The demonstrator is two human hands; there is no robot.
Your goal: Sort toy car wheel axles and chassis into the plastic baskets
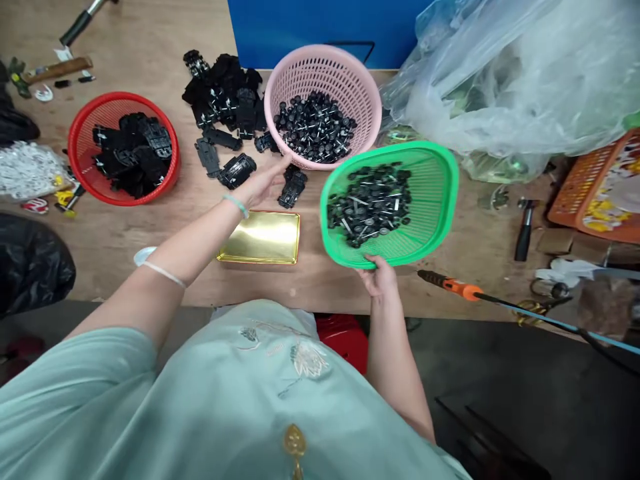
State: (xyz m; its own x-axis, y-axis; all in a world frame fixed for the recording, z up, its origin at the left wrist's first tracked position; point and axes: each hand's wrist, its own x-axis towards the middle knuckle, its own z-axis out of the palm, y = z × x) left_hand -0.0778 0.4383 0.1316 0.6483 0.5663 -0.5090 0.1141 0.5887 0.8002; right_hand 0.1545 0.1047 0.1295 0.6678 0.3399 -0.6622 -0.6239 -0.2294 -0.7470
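Center: right hand clamps one green basket; left hand meets one pink basket (grip indeterminable).

head-worn view, looking forward and down from above, near the worktop, hands within reach

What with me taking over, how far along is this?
Partway, it seems. Gathered already: black pieces in the red basket. In hand: the green basket of wheel parts, held by the right hand, while the left hand is by the pink basket. Apparently left: loose black pieces on the table. Whether any are finished, I cannot tell.
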